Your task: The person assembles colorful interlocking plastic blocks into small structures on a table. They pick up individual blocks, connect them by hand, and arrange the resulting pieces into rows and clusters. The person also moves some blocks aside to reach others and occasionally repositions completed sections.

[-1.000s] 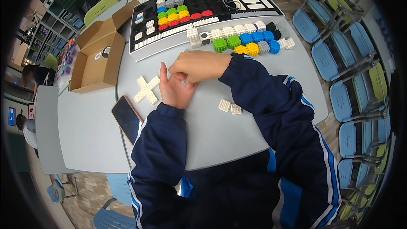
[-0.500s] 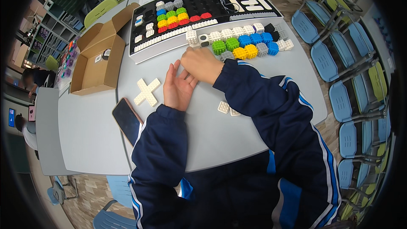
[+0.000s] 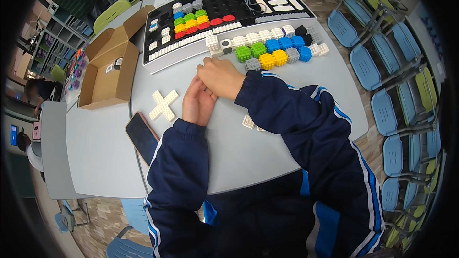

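My left hand (image 3: 197, 105) is palm up over the grey table, its fingers closing in under my right hand. Curled from above, my right hand (image 3: 221, 77) meets the left fingertips. Whatever lies between them is hidden. Just beyond stands a joined row of studded cube blocks, with white cubes (image 3: 252, 39), green cubes (image 3: 243, 53), blue cubes (image 3: 285, 42) and yellow cubes (image 3: 273, 59). A white X-shaped studded plate (image 3: 163, 105) rests left of my left hand. Small white square plates (image 3: 248, 122) lie by my right forearm, partly covered by the sleeve.
Behind the blocks is a black-lined kit tray (image 3: 224, 5) with coloured cubes and white pieces. An open cardboard box (image 3: 107, 74) and a phone (image 3: 142, 134) sit to the left. Blue chairs (image 3: 368, 69) are stacked along the right. People (image 3: 36, 88) are at the far left.
My right hand has moved slightly left and down, further over the left fingers. The left thumb and fingers have drawn in against it. The view has shifted a little.
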A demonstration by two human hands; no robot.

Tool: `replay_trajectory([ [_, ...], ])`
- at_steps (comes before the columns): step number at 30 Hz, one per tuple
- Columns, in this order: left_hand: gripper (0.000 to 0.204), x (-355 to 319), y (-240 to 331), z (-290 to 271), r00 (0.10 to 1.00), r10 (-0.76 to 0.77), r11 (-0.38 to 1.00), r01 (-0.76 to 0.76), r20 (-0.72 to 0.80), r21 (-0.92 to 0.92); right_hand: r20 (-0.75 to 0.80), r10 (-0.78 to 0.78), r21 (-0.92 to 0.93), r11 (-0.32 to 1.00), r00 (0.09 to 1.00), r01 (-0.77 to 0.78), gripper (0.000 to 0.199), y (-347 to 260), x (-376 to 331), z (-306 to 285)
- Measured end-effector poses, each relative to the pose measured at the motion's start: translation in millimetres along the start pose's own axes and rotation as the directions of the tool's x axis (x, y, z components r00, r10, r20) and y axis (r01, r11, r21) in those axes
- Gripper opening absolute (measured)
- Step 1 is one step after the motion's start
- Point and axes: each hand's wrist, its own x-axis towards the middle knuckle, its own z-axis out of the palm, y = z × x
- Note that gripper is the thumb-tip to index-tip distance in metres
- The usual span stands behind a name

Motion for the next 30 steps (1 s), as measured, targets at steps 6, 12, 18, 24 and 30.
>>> replay_trajectory([
  [6,0.037,-2,1,10,0.999,0.031,0.999,-0.032,-0.043,-0.012,-0.003,0.025,0.066,0.998,1.0,-0.025,0.031,7,4,-3],
  [12,0.038,-1,1,5,1.0,0.029,0.999,-0.03,-0.009,-0.038,-0.046,0.005,0.028,1.0,0.999,-0.004,0.031,9,5,-7],
  [18,0.037,-3,1,9,1.0,0.012,1.0,-0.013,-0.028,-0.025,0.041,-0.037,0.074,0.997,0.998,0.034,0.014,12,4,-25],
  [24,0.029,-2,1,8,1.0,0.023,0.999,-0.023,0.008,0.041,0.078,-0.088,0.094,0.992,0.993,0.08,0.018,17,1,-29],
  [30,0.026,-10,-2,21,0.99,0.113,0.975,-0.095,-0.08,0.202,0.145,-0.117,0.194,0.977,0.982,0.088,0.022,21,3,-42],
])
